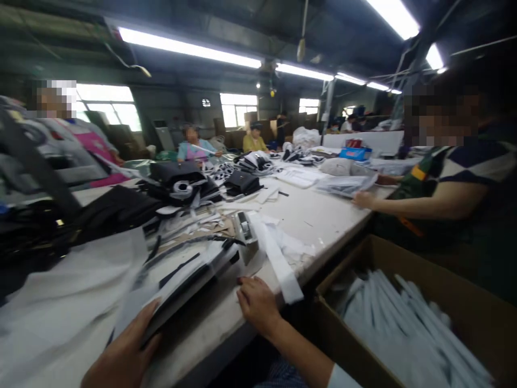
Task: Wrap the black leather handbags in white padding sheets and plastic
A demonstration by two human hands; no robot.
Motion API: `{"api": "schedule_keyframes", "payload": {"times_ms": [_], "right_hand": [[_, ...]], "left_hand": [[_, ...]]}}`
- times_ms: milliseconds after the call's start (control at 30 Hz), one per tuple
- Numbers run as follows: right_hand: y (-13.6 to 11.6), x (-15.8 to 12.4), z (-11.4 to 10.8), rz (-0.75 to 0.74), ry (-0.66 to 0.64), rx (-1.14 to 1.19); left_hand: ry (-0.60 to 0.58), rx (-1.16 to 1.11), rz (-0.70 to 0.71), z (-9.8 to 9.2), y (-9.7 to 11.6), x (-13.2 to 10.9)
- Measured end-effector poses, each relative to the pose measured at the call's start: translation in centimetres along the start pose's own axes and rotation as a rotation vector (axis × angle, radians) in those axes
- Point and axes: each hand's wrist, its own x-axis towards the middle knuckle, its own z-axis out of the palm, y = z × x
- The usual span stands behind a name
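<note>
My left hand (127,345) grips the near end of a long, flat black-and-white piece in clear plastic (189,277), thumb on one side and fingers on the other. The piece lies slanted along the table edge, with a dark curved strap beside it. At the table's edge, just right of the piece, my right hand (258,306) has its fingers bent and closed together; what they pinch, if anything, is not clear. Beyond both hands stands a grey boxy tape dispenser (247,231). A white strip (278,258) runs from near it over the edge.
An open cardboard box (347,269) of long plastic-wrapped pieces (396,318) stands at my right. A co-worker (436,194) handles a plastic-wrapped item (347,183) across the table corner. Black bags (177,178) and white sheeting (81,291) lie left; other people work farther back.
</note>
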Motion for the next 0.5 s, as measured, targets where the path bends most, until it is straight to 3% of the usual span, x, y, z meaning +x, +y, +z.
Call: {"api": "schedule_keyframes", "payload": {"times_ms": [67, 200, 367, 500], "right_hand": [[-1.5, -0.2, 0.7, -0.059, -0.068, 0.048], [-6.0, -0.4, 3.0, -0.202, -0.228, 0.109], [-11.1, 0.9, 5.5, -0.432, -0.493, 0.157], [-12.7, 1.9, 4.7, -0.508, -0.604, 0.255]], "left_hand": [[-0.064, 0.101, -0.083, -2.1, 0.7, 0.5], [-0.004, 0.08, -0.064, -4.6, 2.0, 2.2], [0.015, 0.007, -0.056, -5.8, 1.5, 2.9], [0.024, -0.007, -0.033, -6.1, 1.1, 3.0]]}}
